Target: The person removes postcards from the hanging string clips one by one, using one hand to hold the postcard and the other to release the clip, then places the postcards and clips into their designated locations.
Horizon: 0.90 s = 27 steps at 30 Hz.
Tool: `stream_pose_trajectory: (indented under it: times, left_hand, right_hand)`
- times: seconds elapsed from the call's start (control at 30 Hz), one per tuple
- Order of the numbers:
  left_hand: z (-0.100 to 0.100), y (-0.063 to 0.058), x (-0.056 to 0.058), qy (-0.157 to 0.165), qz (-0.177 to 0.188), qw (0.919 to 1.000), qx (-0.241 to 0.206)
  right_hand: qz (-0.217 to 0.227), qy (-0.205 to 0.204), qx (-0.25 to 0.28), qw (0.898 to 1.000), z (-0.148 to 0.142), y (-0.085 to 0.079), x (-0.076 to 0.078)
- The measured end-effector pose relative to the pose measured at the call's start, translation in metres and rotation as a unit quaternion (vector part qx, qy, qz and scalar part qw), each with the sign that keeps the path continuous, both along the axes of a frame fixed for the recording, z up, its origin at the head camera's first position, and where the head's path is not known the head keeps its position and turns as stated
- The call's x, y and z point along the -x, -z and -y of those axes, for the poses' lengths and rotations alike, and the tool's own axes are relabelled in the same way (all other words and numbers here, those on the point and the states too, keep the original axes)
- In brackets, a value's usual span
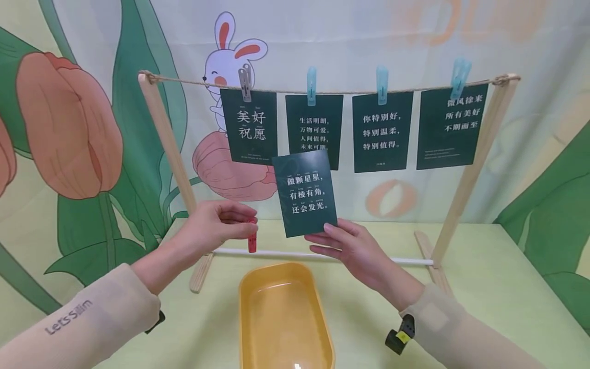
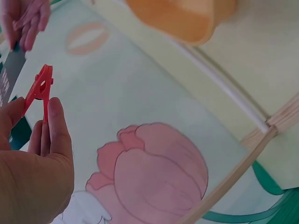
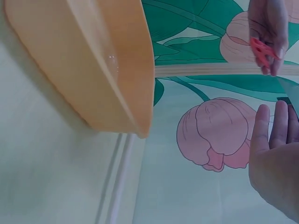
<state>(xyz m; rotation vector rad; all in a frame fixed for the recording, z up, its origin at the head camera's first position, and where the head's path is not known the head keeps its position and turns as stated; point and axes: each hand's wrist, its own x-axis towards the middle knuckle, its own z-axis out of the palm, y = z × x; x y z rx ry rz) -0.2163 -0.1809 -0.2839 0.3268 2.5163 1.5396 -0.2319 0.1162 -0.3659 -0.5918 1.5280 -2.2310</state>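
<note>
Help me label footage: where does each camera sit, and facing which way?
Head: worn on head, looks forward, down at held card; shows left hand, right hand, sleeves.
Left wrist: worn there, looks at red clip; shows both hands.
Right wrist: worn there, looks at yellow tray; shows both hands.
Wrist views share red clip, yellow tray.

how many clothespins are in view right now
5: along the twine from left, one gray clothespin, then three light-blue clothespins; one red clothespin pinched in the left hand.
</note>
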Motion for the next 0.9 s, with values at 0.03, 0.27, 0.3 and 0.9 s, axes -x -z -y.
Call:
stream_pose_trajectory:
  times: [0.03,0.27,0.3,0.9]
  left_hand:
    - [-0.002,0.005,-0.001,0.002,0.003,1.0000,0.004]
    - [-0.012,0.033,-0.005,0.007,0.008,0.9996,0.026]
    - [-0.014,0.036,-0.006,0.006,0.009,0.9995,0.028]
    - [-0.033,0.088,-0.015,0.035,-0.009,0.9858,0.164]
  right_hand:
    - [0.004,0.000,0.001,1.000,-0.001,0.001,-0.001]
    - [0.029,0.010,0.004,1.000,-0.010,0.009,-0.007]
    - [0.030,0.011,0.001,0.999,-0.011,0.010,-0.008]
    - [0.105,0.025,0.001,0.994,-0.036,0.043,-0.022]
